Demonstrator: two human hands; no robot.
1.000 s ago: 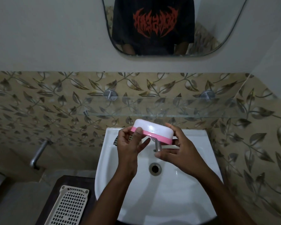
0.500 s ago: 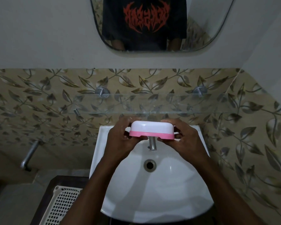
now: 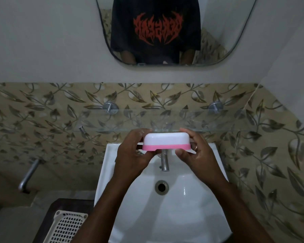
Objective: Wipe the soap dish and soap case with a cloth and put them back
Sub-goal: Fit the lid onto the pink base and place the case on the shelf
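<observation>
Both hands, left hand (image 3: 130,155) and right hand (image 3: 198,155), grip closed soap case (image 3: 166,141) level above sink (image 3: 191,207), just below glass shelf (image 3: 165,120). No cloth visible; likely put-back stage, case unplaced.

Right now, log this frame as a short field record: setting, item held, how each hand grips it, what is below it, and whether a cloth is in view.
setting: bathroom, white sink under a glass shelf and a mirror
item held: soap case, white lid on pink base, closed, level
left hand: grips the case's left end
right hand: grips the case's right end
below the case: metal tap, then the drain
cloth: none in view
other: white perforated tray at lower left
</observation>
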